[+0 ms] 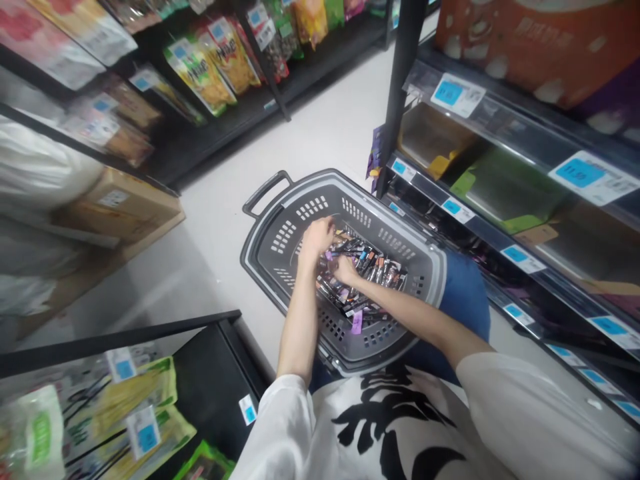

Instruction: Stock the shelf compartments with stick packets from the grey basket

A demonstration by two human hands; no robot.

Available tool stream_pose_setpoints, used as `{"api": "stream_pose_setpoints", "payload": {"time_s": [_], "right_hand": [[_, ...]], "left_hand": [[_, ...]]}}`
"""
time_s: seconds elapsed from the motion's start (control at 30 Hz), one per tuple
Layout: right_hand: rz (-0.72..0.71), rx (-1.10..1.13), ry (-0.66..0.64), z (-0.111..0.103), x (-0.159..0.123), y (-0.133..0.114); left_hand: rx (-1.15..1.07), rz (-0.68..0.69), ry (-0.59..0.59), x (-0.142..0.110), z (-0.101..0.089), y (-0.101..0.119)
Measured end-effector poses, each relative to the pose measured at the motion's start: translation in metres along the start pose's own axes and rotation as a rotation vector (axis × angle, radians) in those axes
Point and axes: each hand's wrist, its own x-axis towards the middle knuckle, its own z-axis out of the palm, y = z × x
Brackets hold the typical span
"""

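Observation:
Both hands reach down into a dark grey plastic basket (350, 179) with slotted sides. Many small, shiny dark packets (377, 270) with purple, orange and blue parts lie in its bottom. At the far left part of the pile is my left hand (319, 238), its fingers curled downward and partly hidden. My right hand (345, 270) is close beside it, closed over the packets with fingertips out of sight. A bit of purple wrapper shows between the two hands. What either hand grips is too small and blurred to name.
Black shelving with snack bags (205, 73) stands ahead. Tiered shelves with clear-fronted bins (520, 183) and price tags (533, 259) run close on the right. A low black rack with bagged goods (135, 393) is at lower left; a cardboard box (125, 207) lies beyond it.

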Motion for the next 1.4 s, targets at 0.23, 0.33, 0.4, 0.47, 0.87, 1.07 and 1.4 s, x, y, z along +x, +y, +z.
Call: {"api": "stream_pose_setpoints", "payload": {"time_s": [0.23,0.33,0.4,0.47,0.87,1.07,1.4], "right_hand": [[0.250,0.561,0.501,-0.037,0.030,-0.039],[0.220,0.762,0.554,-0.050,0.028,-0.055],[0.209,0.944,0.560,-0.060,0.024,-0.062],[0.218,1.154,0.528,-0.071,0.019,-0.067],[0.093,1.396,0.442,-0.093,0.013,-0.071],[0.152,1.456,0.478,-0.098,0.010,-0.076],[0.117,1.439,0.473,-0.111,0.005,-0.082]], "left_hand": [[-0.289,-0.340,0.602,-0.001,-0.011,-0.014],[-0.595,-0.412,0.623,0.007,-0.008,-0.018],[-0.912,-0.383,0.577,0.014,-0.004,-0.021],[-1.195,-0.318,0.558,0.018,-0.002,-0.022],[-1.518,-0.200,0.525,0.015,-0.002,-0.006],[-1.515,-0.144,0.566,0.016,-0.002,-0.003],[-1.521,-0.173,0.629,0.018,-0.005,-0.002]]}}
